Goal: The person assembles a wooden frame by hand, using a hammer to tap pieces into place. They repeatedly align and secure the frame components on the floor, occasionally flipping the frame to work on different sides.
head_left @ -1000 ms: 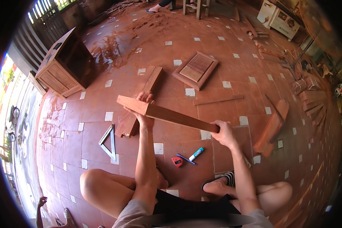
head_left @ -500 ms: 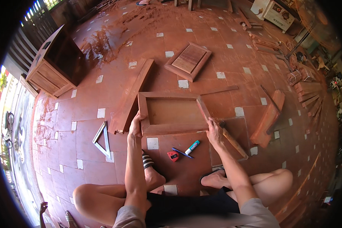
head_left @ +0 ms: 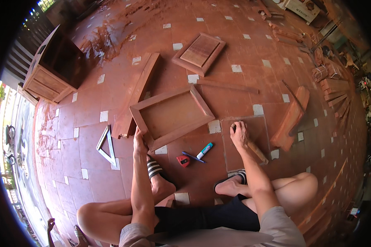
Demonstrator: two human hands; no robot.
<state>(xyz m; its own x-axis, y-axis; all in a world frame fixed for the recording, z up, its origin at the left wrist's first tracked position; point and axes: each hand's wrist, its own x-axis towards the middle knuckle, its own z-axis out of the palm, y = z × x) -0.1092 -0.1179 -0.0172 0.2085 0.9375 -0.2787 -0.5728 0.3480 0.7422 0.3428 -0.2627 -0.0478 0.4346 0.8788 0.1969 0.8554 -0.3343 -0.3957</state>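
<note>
My left hand (head_left: 139, 142) grips the lower left corner of a rectangular wooden frame with a recessed panel (head_left: 183, 131), which sits tilted between my feet and a thick beam. My right hand (head_left: 240, 136) is closed over the head end of a hammer (head_left: 257, 152); its wooden handle points back toward my knee, and the dark head is mostly under my fingers. Near my feet lie a red tape measure (head_left: 184, 161), a blue pen (head_left: 189, 155) and a white-and-teal tube (head_left: 205, 150).
Left of the frame are a thick wooden beam (head_left: 138, 94) and a metal square (head_left: 107, 147). Beyond lie another framed panel (head_left: 200, 53) and a thin strip (head_left: 228, 85). A wood block (head_left: 292, 119) is at right, a cabinet (head_left: 49, 78) far left. Another person's hand (head_left: 50, 223) shows lower left.
My right hand has let go of the frame's right side and moved onto the hammer. Held by my left hand alone, the frame has turned, its right end swinging away from me.
</note>
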